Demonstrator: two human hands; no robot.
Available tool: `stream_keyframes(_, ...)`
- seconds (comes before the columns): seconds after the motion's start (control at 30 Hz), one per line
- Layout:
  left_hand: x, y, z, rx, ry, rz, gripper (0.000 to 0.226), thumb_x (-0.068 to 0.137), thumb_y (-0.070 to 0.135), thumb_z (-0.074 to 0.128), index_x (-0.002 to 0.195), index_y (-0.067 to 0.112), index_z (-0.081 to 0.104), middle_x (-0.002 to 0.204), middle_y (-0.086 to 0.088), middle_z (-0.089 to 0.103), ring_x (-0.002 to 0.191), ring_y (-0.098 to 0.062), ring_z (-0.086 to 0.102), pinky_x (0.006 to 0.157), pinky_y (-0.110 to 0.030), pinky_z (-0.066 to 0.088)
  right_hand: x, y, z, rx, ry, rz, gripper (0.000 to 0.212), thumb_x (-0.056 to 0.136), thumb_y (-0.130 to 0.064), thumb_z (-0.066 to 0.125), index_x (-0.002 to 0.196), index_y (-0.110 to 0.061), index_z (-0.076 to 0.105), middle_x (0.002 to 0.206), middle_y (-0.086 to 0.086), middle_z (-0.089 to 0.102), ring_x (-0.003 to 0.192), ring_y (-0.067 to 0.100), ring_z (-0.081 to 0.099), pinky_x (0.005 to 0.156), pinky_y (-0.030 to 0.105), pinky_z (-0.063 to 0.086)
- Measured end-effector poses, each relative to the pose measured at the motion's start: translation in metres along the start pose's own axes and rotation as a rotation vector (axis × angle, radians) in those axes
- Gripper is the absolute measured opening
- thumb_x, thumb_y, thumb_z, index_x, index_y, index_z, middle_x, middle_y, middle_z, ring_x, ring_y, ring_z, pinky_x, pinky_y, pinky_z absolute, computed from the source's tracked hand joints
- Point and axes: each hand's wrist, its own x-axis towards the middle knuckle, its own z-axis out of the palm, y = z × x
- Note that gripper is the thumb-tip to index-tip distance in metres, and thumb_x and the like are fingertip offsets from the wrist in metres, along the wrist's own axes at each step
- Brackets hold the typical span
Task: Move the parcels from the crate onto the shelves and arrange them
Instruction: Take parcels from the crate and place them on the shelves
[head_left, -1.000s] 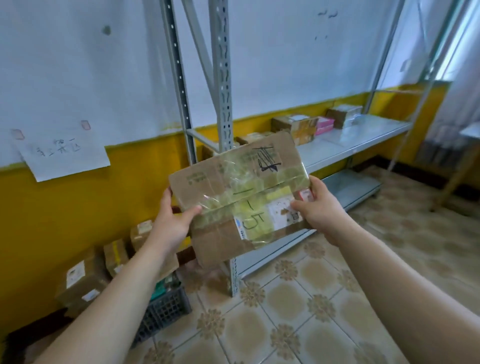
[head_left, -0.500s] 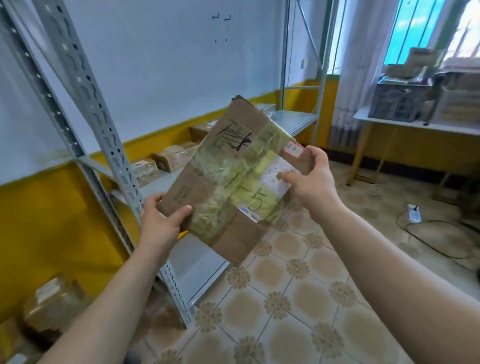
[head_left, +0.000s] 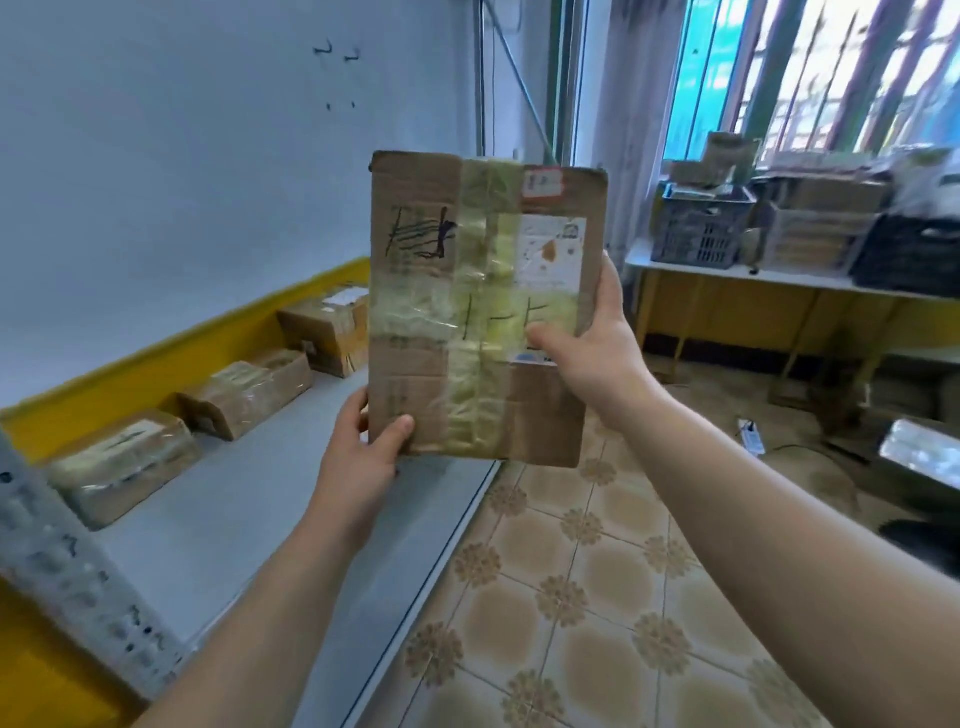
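A row of boxes (head_left: 249, 389) lines the back of the shelf (head_left: 249, 519), down and left of the left grip (head_left: 363, 457). That grip pinches the parcel (head_left: 467, 291) at its lower left corner, thumb on the face. The parcel stands upright between both grips, long axis vertical, above the shelf's front edge. The right grip (head_left: 602, 343) clasps its right edge, thumb across the front. Bare shelf lies nearest the left grip, so placing likely means tipping the parcel flat, leftward.

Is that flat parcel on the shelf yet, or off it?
Off it. The left hand and right hand hold the flat parcel upright, its lower edge clear of the shelf.
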Motion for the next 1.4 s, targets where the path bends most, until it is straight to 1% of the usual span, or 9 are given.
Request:
stream_keyframes(0.17, 0.039, -0.013, 0.036, 0.106, -0.039, 0.034, 0.034, 0.096, 0.023, 0.057, 0.122, 0.031, 0.036, 0.120, 0.003, 0.056, 0.106, -0.015, 0.058, 0.092, -0.034, 0.046, 0.038, 0.035, -0.007, -0.078, 0.042, 0.092, 0.095, 0.094, -0.036, 0.065, 0.155, -0.044, -0.008, 0.149, -0.002, 0.045, 0.118, 0.021, 0.053, 0.092, 0.038, 0.046)
stream_keyframes(0.27, 0.065, -0.016, 0.057, 0.131, -0.066, 0.076, 0.040, 0.097, 0.018, 0.056, 0.125, 0.034, 0.033, 0.114, 0.012, 0.053, 0.095, 0.003, 0.055, 0.082, -0.023, 0.042, 0.066, 0.058, -0.009, -0.099, 0.067, 0.147, 0.092, 0.094, -0.040, 0.063, 0.154, -0.046, -0.006, 0.148, 0.000, 0.046, 0.113, 0.023, 0.054, 0.091, 0.039, 0.046)
stream_keyframes(0.4, 0.108, -0.022, 0.085, 0.221, -0.110, 0.122, 0.062, 0.096, 0.014, 0.057, 0.148, 0.032, 0.029, 0.132, 0.016, 0.049, 0.112, 0.001, 0.053, 0.090, -0.012, 0.040, 0.114, 0.089, -0.016, -0.104, 0.070, 0.195, 0.090, 0.094, -0.041, 0.063, 0.154, -0.047, -0.003, 0.146, 0.002, 0.048, 0.116, 0.027, 0.056, 0.094, 0.043, 0.048)
stream_keyframes(0.57, 0.166, -0.018, 0.144, 0.319, -0.116, 0.104, 0.068, 0.095, 0.015, 0.059, 0.151, 0.034, 0.025, 0.127, 0.019, 0.043, 0.097, 0.007, 0.050, 0.068, 0.005, 0.034, 0.191, 0.132, -0.038, -0.091, 0.052, 0.229, 0.085, 0.095, -0.039, 0.062, 0.155, -0.044, 0.002, 0.139, -0.001, 0.055, 0.107, 0.024, 0.060, 0.093, 0.045, 0.049)
stream_keyframes(0.67, 0.203, -0.014, 0.186, 0.401, -0.159, 0.087, 0.070, 0.093, 0.014, 0.060, 0.151, 0.032, 0.027, 0.128, 0.019, 0.036, 0.111, 0.001, 0.039, 0.076, 0.000, 0.033, 0.238, 0.150, -0.057, -0.104, 0.014, 0.247, 0.081, 0.096, -0.037, 0.060, 0.156, -0.042, 0.005, 0.134, -0.005, 0.054, 0.101, 0.020, 0.057, 0.085, 0.039, 0.048)
stream_keyframes(0.77, 0.234, -0.008, 0.219, 0.435, -0.167, 0.060, 0.068, 0.092, 0.017, 0.062, 0.149, 0.034, 0.030, 0.125, 0.017, 0.037, 0.108, -0.003, 0.041, 0.070, -0.004, 0.036, 0.282, 0.161, -0.072, -0.120, -0.031, 0.250, 0.080, 0.097, -0.036, 0.060, 0.156, -0.039, 0.006, 0.121, -0.009, 0.051, 0.098, 0.018, 0.057, 0.083, 0.038, 0.048)
stream_keyframes(0.87, 0.268, -0.009, 0.240, 0.420, -0.136, 0.049, 0.068, 0.091, 0.020, 0.065, 0.148, 0.034, 0.031, 0.127, 0.015, 0.039, 0.110, -0.006, 0.045, 0.087, -0.016, 0.039, 0.321, 0.173, -0.076, -0.109, -0.050, 0.267, 0.082, 0.097, -0.036, 0.061, 0.157, -0.037, 0.005, 0.116, -0.009, 0.048, 0.098, 0.018, 0.057, 0.083, 0.038, 0.049)
stream_keyframes(1.13, 0.386, -0.032, 0.271, 0.429, -0.133, 0.059, 0.065, 0.090, 0.027, 0.066, 0.146, 0.035, 0.034, 0.144, 0.007, 0.042, 0.126, -0.015, 0.047, 0.106, -0.037, 0.042, 0.428, 0.210, -0.052, -0.090, -0.042, 0.294, 0.085, 0.095, -0.036, 0.064, 0.157, -0.038, 0.006, 0.138, -0.003, 0.053, 0.104, 0.018, 0.058, 0.091, 0.041, 0.052)
stream_keyframes(1.4, 0.537, -0.057, 0.296, 0.380, -0.162, 0.023, 0.061, 0.092, 0.026, 0.063, 0.146, 0.035, 0.035, 0.146, 0.004, 0.042, 0.128, -0.018, 0.046, 0.098, -0.029, 0.042, 0.562, 0.235, -0.013, -0.127, -0.035, 0.322, 0.082, 0.095, -0.033, 0.064, 0.156, -0.038, 0.008, 0.112, -0.013, 0.047, 0.097, 0.014, 0.056, 0.087, 0.037, 0.051)
